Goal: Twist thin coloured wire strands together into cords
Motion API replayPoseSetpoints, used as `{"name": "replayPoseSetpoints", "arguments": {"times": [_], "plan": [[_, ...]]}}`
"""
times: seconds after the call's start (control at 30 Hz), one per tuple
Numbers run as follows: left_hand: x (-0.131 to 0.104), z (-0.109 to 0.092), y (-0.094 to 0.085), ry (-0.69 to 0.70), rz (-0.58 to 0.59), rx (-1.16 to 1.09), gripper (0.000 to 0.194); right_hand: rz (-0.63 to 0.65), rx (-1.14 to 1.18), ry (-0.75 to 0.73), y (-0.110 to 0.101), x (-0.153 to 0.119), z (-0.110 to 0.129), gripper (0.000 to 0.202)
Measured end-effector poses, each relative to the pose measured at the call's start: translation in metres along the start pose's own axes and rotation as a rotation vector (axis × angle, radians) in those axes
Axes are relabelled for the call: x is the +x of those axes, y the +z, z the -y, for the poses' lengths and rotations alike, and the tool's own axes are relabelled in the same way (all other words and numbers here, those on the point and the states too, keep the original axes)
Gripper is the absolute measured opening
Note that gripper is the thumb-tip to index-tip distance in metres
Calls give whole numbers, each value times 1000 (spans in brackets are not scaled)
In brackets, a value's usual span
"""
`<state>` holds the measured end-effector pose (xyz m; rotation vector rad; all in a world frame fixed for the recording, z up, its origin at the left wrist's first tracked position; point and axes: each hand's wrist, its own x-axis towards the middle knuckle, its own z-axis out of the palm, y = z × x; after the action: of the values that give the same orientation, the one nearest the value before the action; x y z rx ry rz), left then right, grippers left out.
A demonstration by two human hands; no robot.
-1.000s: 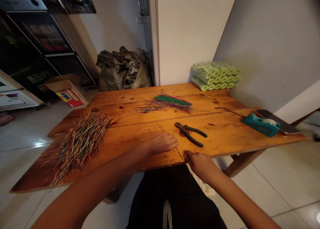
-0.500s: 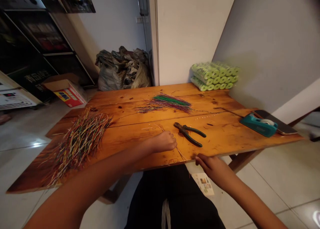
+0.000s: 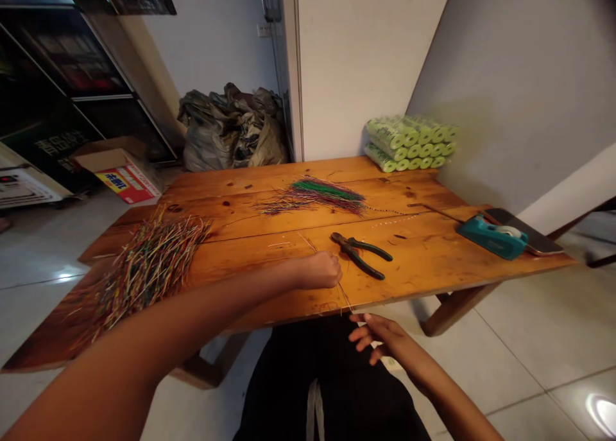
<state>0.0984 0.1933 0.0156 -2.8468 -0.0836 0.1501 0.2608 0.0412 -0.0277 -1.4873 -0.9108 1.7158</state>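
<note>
My left hand is closed in a fist over the table, around a few thin wires whose ends stick out on both sides of it. Below the table's front edge is my right hand, its fingers spread, with the fingertips close to the lower wire ends. Whether they touch is too fine to tell. Diagonal cutting pliers with dark green handles lie just right of my left hand, jaws toward the upper left.
A large heap of coloured wires covers the wooden table's left end. Farther back lies a bundle of green and purple wires. A teal tape dispenser stands at right, and stacked green rolls at the back.
My right hand has moved left and down toward the wire ends, and its fingers have spread from a curled shape. My left hand stays closed in nearly the same place.
</note>
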Motion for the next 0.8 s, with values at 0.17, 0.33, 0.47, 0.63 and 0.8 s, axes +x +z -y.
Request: {"name": "replayPoseSetpoints", "arguments": {"times": [0.17,0.33,0.47,0.63,0.8], "plan": [[4,4,2,51,-8,-1,28,44,307,23,4,-7,6,33],[7,-1,-2,75,-28,11,29,87,428,62,-3,-6,1,34],[12,-11,-5,100,-70,-4,26,116,466,71,-1,-4,-3,33],[13,-22,-6,100,-139,-38,27,109,449,78,1,-3,0,29],[14,-32,-2,123,-204,-100,22,120,483,83,8,5,3,20]]}}
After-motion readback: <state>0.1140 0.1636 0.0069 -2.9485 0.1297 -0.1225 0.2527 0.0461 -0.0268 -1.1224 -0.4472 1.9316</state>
